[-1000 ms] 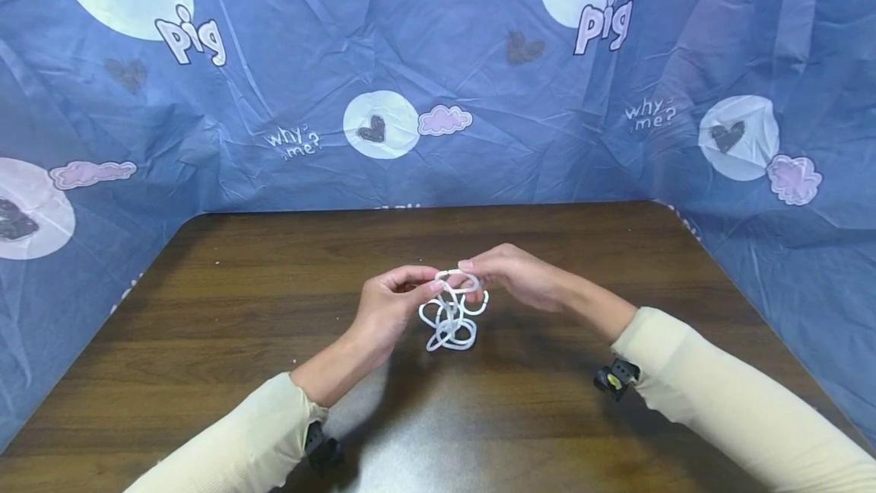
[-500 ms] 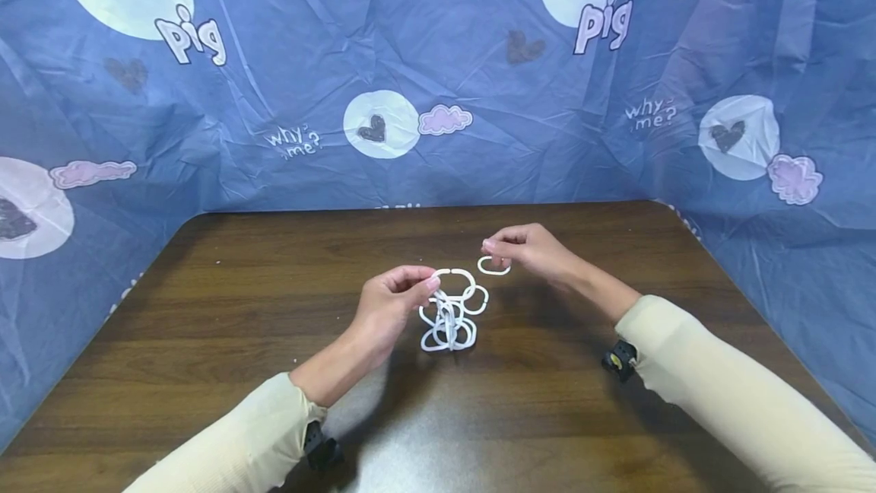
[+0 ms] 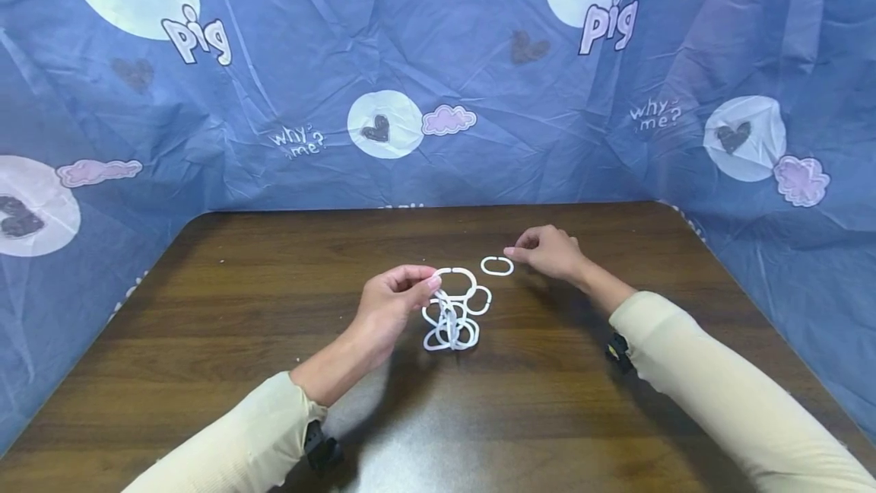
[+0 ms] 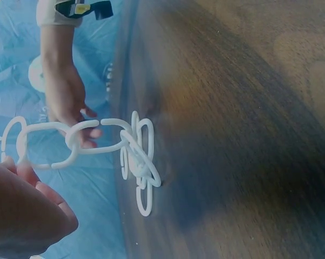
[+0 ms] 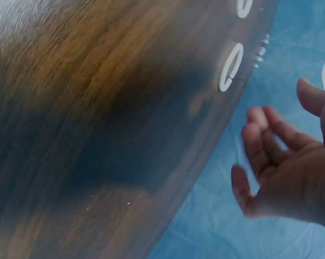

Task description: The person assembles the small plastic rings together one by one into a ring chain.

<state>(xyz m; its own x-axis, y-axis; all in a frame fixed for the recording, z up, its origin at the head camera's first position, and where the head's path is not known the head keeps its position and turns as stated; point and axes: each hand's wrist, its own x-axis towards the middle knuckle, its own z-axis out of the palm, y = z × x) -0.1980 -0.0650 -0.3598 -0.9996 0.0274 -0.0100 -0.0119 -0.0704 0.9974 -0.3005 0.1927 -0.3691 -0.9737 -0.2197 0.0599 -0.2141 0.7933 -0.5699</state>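
My left hand (image 3: 390, 306) pinches the top of a chain of white plastic links (image 3: 472, 280) between thumb and fingertips. The chain hangs down, its lower links bunched at the table. In the left wrist view several joined links (image 4: 103, 150) are plain, each an oval with a small gap. One loose link (image 3: 497, 274) lies flat beyond the chain, to its right. Just right of that link is my right hand (image 3: 550, 253). The right wrist view shows this hand (image 5: 291, 162) holding nothing, thumb apart from loosely bent fingers, with the loose link (image 5: 225, 67) away from it.
The brown wooden table (image 3: 274, 249) reaches back to a blue printed cloth (image 3: 438, 44), which stands along its back and sides. Small white specks dot the tabletop. Black wrist cameras sit at both cuffs.
The right hand took one link off to the right of the chain, put it down on the table and let go, then drew away rightward. The left hand has stayed in place.
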